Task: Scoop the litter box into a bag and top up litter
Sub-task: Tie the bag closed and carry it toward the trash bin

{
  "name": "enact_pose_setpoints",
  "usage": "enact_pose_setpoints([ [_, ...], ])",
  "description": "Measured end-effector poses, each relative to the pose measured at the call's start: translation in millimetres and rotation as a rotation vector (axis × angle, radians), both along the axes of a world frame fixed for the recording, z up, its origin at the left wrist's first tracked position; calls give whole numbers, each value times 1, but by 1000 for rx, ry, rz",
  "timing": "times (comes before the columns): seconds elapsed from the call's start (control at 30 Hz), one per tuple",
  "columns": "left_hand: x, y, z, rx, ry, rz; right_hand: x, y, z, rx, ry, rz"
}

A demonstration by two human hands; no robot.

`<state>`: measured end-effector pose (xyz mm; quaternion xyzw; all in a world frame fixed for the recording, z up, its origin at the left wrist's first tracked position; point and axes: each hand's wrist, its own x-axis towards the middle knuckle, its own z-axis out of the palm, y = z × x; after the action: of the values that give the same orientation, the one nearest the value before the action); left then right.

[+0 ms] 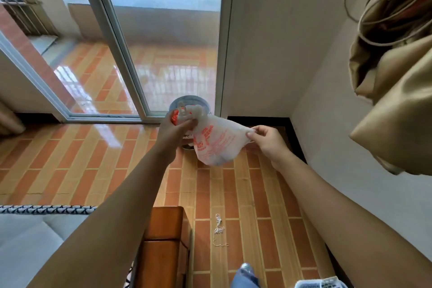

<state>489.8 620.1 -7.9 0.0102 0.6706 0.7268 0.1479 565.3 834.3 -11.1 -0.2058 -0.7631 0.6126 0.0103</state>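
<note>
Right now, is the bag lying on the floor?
No, the left hand and right hand hold the bag up above the floor.

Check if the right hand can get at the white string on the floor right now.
Probably not yet: the right hand pinches the plastic bag, though the string lies uncovered on bare tiles below.

A: How many bags?
B: One plastic bag (217,145), with two hands on it: the left hand (174,130) at its nine o'clock, the right hand (268,141) at three.
A: And on the floor?
B: One round bin (189,101) at the bag's twelve o'clock, one string (218,231) at six, one wooden cabinet (163,241) at seven, one basket (322,284) at five.
</note>
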Motion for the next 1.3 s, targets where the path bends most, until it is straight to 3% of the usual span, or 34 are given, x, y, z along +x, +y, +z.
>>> enact_pose_setpoints([
  [0.87,-277,67,-36,-91,-131,326,-343,85,-33,-43,-147,293],
  [1.3,-451,32,-65,-156,-139,283,-497,51,-67,-26,-166,189],
])
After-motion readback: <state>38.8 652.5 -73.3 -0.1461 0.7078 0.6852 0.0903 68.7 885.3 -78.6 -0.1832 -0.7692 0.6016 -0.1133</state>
